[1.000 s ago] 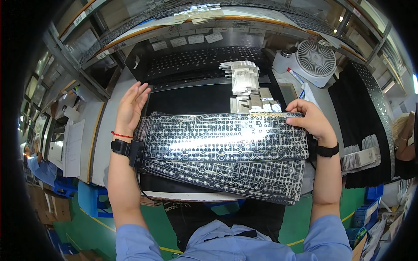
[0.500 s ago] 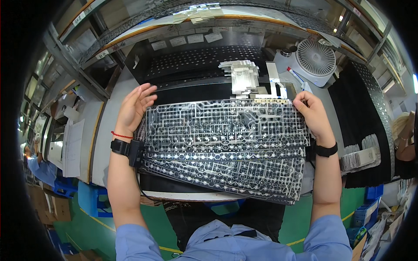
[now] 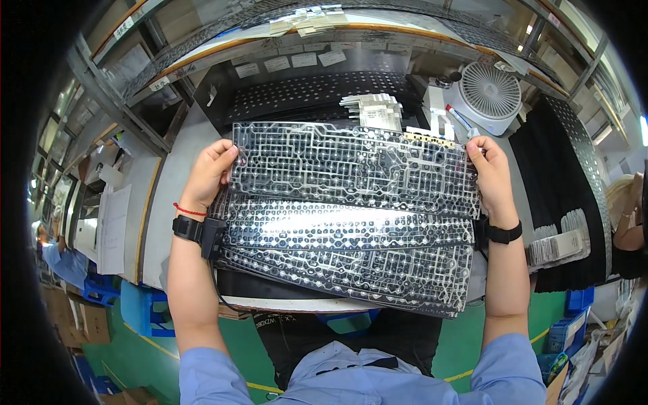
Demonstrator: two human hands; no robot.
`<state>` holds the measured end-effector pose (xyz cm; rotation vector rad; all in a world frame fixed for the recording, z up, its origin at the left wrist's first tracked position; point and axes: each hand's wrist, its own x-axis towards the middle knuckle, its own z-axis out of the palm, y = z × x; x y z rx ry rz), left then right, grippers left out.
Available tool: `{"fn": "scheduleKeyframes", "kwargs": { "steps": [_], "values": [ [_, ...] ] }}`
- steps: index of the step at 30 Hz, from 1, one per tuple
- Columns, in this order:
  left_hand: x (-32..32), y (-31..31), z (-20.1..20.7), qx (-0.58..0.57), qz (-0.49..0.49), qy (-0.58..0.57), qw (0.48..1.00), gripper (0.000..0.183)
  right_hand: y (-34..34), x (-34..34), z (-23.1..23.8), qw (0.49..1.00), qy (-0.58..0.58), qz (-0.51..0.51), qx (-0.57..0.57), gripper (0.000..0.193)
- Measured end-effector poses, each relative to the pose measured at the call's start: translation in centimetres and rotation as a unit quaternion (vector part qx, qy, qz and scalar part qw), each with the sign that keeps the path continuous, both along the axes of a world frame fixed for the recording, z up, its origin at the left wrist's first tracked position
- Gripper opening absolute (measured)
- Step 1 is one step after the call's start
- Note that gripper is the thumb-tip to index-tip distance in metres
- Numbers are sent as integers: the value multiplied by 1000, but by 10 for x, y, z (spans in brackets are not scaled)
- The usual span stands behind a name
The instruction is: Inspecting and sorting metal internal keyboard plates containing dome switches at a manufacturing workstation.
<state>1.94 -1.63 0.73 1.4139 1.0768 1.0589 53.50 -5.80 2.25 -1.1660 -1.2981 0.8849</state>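
Between my hands is a clear keyboard membrane sheet (image 3: pixel 324 158) printed with silver circuit lines. My left hand (image 3: pixel 213 167) pinches its left edge and my right hand (image 3: pixel 491 172) grips the right edge, thumb on top. The sheet is tilted, its far edge raised above the pile. Under and nearer to me lie more membrane sheets (image 3: pixel 351 277) on dark backing, fanned slightly askew; light glares off the upper one. Behind the held sheet's far edge is a stack of pale strips (image 3: pixel 378 111), partly hidden by it.
A white fan (image 3: pixel 491 94) stands at the back right beside a red marker (image 3: pixel 459 115). Black perforated panels (image 3: pixel 324 88) lie at the back under a shelf (image 3: pixel 418 37). Further right, pale strips (image 3: pixel 560 244) sit on a black pile (image 3: pixel 557 175). A co-worker's arm (image 3: pixel 629 216) shows at the far right.
My left hand has closed on the top membrane sheet's left edge. The sheet has risen and shifted away from me, uncovering more of the sheet beneath and covering part of the pale strips.
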Motion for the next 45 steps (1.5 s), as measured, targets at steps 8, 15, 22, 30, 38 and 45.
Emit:
{"fn": "scheduleKeyframes", "kwargs": {
  "steps": [8, 15, 22, 30, 38, 45],
  "values": [
    [1, 7, -5, 19, 96, -112, 989, 13, -1, -1, 3, 999, 9, 29, -21, 17],
    [-4, 8, -6, 6, 113, -87, 990, 14, -2, -6, 6, 999, 23, 12, -19, 18],
    [-10, 4, -3, 35, 62, -151, 986, 18, -7, -6, 11, 998, 63, 0, 17, 18],
    [5, 2, 0, 28, 122, -173, 977, 15, -4, -1, 9, 993, 96, 6, 71, 15],
    [3, 3, -1, -4, 71, -78, 994, 15, -4, -10, 11, 994, 71, 1, 81, 35],
    [-1, 7, -7, 22, 91, -109, 990, 17, -7, -5, 12, 997, 57, 14, 50, 38]
  ]
}}
